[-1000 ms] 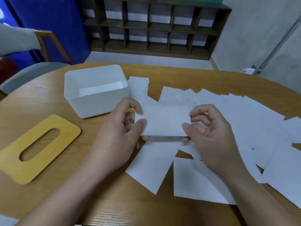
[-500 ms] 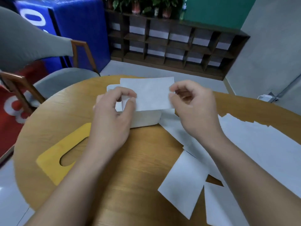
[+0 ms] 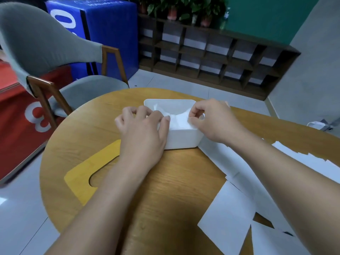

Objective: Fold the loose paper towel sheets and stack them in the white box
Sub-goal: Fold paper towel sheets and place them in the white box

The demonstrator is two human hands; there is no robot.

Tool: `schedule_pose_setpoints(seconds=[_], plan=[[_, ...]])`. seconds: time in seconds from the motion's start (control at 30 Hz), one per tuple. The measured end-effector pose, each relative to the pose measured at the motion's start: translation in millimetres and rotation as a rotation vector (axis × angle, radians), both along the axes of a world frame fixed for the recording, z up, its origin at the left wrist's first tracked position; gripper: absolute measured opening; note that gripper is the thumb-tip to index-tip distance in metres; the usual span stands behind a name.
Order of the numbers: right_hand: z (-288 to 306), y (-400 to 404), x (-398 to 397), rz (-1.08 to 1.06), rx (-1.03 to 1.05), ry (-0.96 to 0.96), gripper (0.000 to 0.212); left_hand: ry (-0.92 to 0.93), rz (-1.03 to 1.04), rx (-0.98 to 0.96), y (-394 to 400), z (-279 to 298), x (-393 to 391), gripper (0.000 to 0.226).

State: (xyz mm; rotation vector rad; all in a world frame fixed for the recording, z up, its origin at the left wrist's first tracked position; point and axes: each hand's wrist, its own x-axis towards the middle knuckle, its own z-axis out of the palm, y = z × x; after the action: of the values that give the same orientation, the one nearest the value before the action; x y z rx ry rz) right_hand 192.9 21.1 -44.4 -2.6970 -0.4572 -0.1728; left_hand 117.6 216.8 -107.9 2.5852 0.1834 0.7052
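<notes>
Both hands over the box point(image 3: 182, 142), at the far middle of the table point(image 3: 88, 129). Left hand point(image 3: 142, 129) at the box's left end, fingers curled, thumb and fingertips pinching the left edge of a folded sheet point(image 3: 177, 120) held down inside the box. Right hand point(image 3: 211, 118) at the box's right end, fingers curled, thumb and forefinger pinching the sheet's right edge just above the rim. Sheet sagging in the middle between the two grips, lying inside the box walls; whether more sheets lie beneath it, cannot tell.

From left to right across the scene: red panel point(image 3: 22, 115) with white markings on the floor at far left. Grey chair point(image 3: 42, 41) with a wooden frame beyond the table's left edge, blue box-like thing point(image 3: 103, 28) behind it. Yellow lid point(image 3: 86, 175) with a long slot flat on the table, near left, partly under the left forearm. White box just right of the lid, apart from it. Dark wooden shelf point(image 3: 211, 57) along the far wall, potted plants point(image 3: 176, 8) on top. Loose sheets point(image 3: 233, 216) spread over the right part of the table, overlapping, from just beside the box's right end down to the near right edge, partly under the right forearm. Small white thing point(image 3: 316, 125) on the floor at far right, too blurred to name.
</notes>
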Motion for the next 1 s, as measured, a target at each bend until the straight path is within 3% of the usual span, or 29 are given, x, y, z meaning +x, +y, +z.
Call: schedule_pose_setpoints(seconds=[0.2, 0.33, 0.53, 0.7, 1.0], plan=[[3.2, 4.9, 10.5, 0.036, -0.271, 0.016, 0.023, -0.042, 0.026, -0.004, -0.3, 0.3, 2.4, 0.046], [5.9, 4.3, 8.5, 0.027, -0.309, -0.061, 0.020, -0.063, 0.010, -0.002, -0.1, 1.1, 2.4, 0.043], [22.3, -7.5, -9.1, -0.049, -0.109, -0.161, 0.013, -0.218, -0.112, -0.026, -10.1, 9.7, -3.6, 0.017], [33.5, -35.3, -40.8, -0.045, 0.023, -0.184, 0.008, -0.320, -0.269, -0.031, -33.6, 14.3, -13.6, 0.018], [13.6, -93.7, -125.0, -0.071, 0.113, -0.093, 0.008, -0.157, -0.544, -0.111, -96.3, 3.6, -45.4, 0.023]])
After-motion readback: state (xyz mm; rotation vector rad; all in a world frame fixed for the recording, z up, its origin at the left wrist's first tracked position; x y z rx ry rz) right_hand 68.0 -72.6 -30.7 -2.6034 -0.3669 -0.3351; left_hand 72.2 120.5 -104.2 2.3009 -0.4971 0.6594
